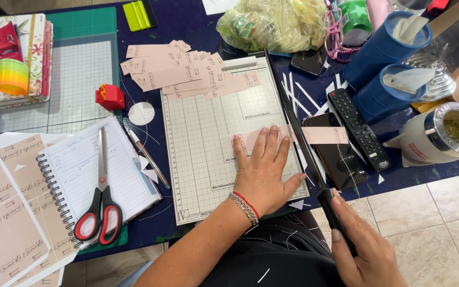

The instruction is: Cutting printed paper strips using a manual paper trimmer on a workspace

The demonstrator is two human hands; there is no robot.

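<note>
Gripping the black cutter handle (341, 223) with right hand (365, 250) closed around it. Pressing pink paper strip (320, 135) flat on the trimmer board (208, 143) with left hand (264, 170), fingers spread

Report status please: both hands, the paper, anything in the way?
Left hand flat on pale pink paper strip. Right hand gripping black cutter-arm handle. Black phone under strip's overhang.
</note>
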